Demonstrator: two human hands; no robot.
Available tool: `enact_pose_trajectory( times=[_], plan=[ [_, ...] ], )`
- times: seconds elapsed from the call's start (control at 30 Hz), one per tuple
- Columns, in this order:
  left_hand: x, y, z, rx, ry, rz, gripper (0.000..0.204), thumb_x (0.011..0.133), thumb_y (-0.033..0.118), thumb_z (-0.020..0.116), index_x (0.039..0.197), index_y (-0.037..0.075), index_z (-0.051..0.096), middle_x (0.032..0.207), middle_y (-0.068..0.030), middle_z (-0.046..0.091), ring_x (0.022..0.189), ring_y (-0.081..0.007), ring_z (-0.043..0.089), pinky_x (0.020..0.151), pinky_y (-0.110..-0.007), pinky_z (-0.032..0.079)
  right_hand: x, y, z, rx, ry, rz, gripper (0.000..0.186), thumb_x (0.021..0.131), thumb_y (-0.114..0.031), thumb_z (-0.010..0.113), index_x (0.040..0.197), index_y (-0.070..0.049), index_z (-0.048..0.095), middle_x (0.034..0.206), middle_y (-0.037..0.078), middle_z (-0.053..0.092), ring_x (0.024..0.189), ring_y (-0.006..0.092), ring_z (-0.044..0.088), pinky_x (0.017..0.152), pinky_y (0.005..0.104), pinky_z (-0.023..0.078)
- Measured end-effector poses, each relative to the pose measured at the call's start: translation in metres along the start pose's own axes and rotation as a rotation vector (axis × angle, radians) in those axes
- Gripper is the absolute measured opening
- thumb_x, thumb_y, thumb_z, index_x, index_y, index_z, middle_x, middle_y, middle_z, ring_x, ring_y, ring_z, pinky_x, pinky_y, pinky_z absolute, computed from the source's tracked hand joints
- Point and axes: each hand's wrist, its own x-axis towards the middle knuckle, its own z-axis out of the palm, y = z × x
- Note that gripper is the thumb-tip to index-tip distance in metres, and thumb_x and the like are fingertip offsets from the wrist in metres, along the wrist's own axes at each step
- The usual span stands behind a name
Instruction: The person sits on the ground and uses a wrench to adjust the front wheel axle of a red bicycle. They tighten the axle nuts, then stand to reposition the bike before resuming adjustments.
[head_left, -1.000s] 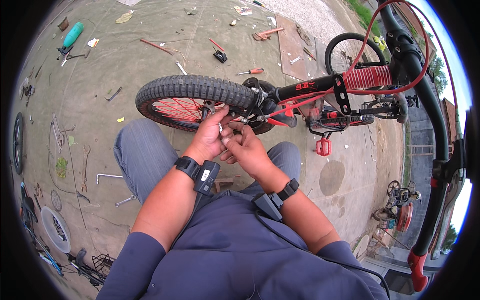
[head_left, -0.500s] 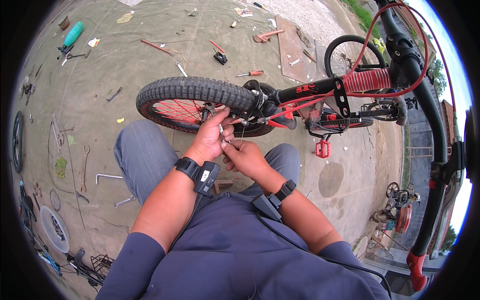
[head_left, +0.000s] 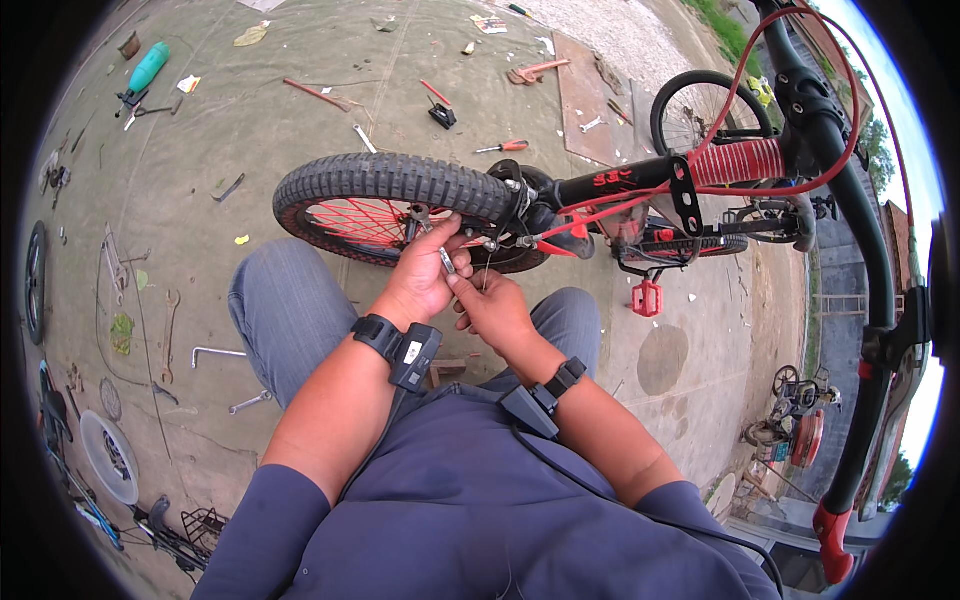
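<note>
"Two hands sit close together between our knees (head_left: 285, 285); what do we have in them?"

"With our left hand (head_left: 420, 275) we hold a slim silver tool (head_left: 447, 262), apparently a wrench, the fingers curled nearly closed around it. It slants up beside the near side of the wheel (head_left: 390, 177)."

"And our right hand (head_left: 492, 308)?"

"It is just beside the left, fingers bent inward, thumb near the tool's lower end. A thin wire (head_left: 487, 266) shows at those fingers, but we cannot tell whether they pinch it, or how tightly they close."

"Why would we hold the tool so near the red spokes (head_left: 355, 222)?"

"Probably because a short grip gives us finer control there. Bringing both hands together likely lets one steady the other."

"The wheel lies across in front of us, with the bicycle's frame (head_left: 610, 182) stretching off to our right."

"That seems to put its near side within easy reach while we sit with knees apart."

"What about the loose tools?"

"Beyond the tyre we see a red-handled screwdriver (head_left: 512, 146); left of our knee, a long wrench (head_left: 169, 340) and an L-shaped bar (head_left: 218, 351). Perhaps we lay them around us to save getting up."
</note>
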Motion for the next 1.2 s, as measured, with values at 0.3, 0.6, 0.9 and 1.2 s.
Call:
enact_pose_trajectory(
  times=[0.3,0.6,0.9,1.2],
  plan=[
    [0.001,-0.001,-0.002,-0.016,0.004,-0.010,0.018,0.098,0.026,0.070,0.103,0.009,0.066,0.086,-0.0055,0.067,0.062,-0.0142,0.057,0.057,-0.030,0.047,-0.005,0.013,-0.017,0.457,-0.229,0.099,0.018,0.102,-0.026,0.064,0.100,-0.008,0.063,0.084,0.003,0.068,0.066,0.0119,0.068,0.055,0.0233,0.047],
    [0.001,0.000,-0.001,-0.005,0.042,-0.011,0.017,0.099,0.026,0.067,0.105,0.010,0.069,0.090,-0.0061,0.073,0.065,-0.0144,0.061,0.060,-0.032,0.051,-0.036,0.015,-0.064,0.601,-0.305,0.074,0.013,0.102,-0.018,0.061,0.095,-0.007,0.061,0.101,0.009,0.070,0.079,0.0141,0.071,0.064,0.0240,0.051],
    [0.003,0.000,-0.008,0.014,-0.047,-0.006,0.018,0.100,0.027,0.066,0.106,0.011,0.069,0.090,-0.0044,0.074,0.072,-0.0151,0.068,0.063,-0.030,0.055,-0.056,0.004,-0.097,0.382,-0.186,-0.027,0.008,0.095,0.002,0.058,0.090,-0.003,0.055,0.091,0.010,0.069,0.075,0.0151,0.071,0.064,0.0250,0.055],
    [0.002,0.001,-0.007,0.005,-0.063,-0.017,0.018,0.101,0.027,0.064,0.107,0.011,0.068,0.090,-0.0041,0.074,0.074,-0.0155,0.070,0.066,-0.031,0.055,-0.054,0.000,-0.119,0.269,-0.179,-0.106,0.018,0.095,-0.007,0.070,0.111,0.001,0.067,0.094,0.005,0.069,0.075,0.0129,0.068,0.068,0.0231,0.052]
  ],
)
